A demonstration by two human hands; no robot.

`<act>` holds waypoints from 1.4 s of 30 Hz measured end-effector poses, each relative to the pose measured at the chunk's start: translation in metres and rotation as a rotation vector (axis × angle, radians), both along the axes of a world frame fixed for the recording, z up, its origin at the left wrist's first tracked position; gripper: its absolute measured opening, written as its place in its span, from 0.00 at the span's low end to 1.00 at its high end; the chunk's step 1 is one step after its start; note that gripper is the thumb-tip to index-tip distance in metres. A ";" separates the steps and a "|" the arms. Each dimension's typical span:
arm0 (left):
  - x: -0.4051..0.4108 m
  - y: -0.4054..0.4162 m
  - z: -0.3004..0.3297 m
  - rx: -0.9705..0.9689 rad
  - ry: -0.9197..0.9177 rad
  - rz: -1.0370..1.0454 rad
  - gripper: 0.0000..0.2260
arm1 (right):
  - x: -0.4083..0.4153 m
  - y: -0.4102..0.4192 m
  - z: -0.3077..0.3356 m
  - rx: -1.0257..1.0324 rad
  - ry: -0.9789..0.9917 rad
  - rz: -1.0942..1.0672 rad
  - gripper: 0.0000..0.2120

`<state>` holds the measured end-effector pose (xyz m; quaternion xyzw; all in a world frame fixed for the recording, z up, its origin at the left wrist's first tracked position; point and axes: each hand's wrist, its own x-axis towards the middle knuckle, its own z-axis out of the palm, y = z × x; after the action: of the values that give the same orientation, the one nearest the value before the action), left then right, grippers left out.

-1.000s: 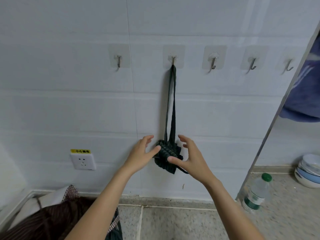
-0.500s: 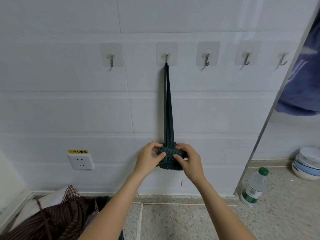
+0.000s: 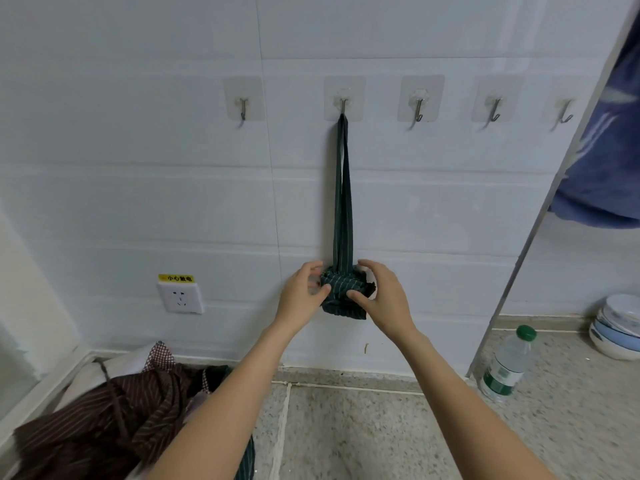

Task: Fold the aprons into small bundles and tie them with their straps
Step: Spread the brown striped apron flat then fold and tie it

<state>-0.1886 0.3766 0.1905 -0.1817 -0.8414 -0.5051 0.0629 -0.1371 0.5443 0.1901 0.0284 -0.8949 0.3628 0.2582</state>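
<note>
Hands, left hand [image 3: 300, 295] and right hand [image 3: 384, 296], pinch hanging green apron bundle [image 3: 341, 295].

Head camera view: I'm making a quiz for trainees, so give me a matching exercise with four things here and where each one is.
Things:
1. green apron bundle
2. brown striped apron
3. water bottle
4. stacked bowls

Places:
A. floor, far right
B. heaped at lower left
C. hanging by its strap from a wall hook
D. standing by the metal post

Pairs: 1-C, 2-B, 3-D, 4-A
</note>
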 end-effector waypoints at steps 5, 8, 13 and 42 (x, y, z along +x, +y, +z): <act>0.044 -0.021 0.004 0.058 0.070 0.153 0.12 | 0.032 -0.006 0.011 0.220 0.303 -0.023 0.13; 0.088 -0.046 -0.006 0.086 0.186 0.276 0.07 | 0.057 -0.021 0.003 0.298 0.444 0.095 0.08; 0.162 -0.105 -0.056 -0.173 0.245 0.413 0.12 | 0.084 -0.061 -0.041 0.379 0.289 0.440 0.10; 0.024 -0.436 -0.217 -0.724 -0.415 0.558 0.41 | -0.115 -0.421 -0.219 0.646 -0.602 0.607 0.51</act>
<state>-0.1646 -0.0599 -0.0263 0.1443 -0.9740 -0.1702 -0.0401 -0.2521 0.1229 -0.0287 0.2587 -0.9470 0.1194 -0.1485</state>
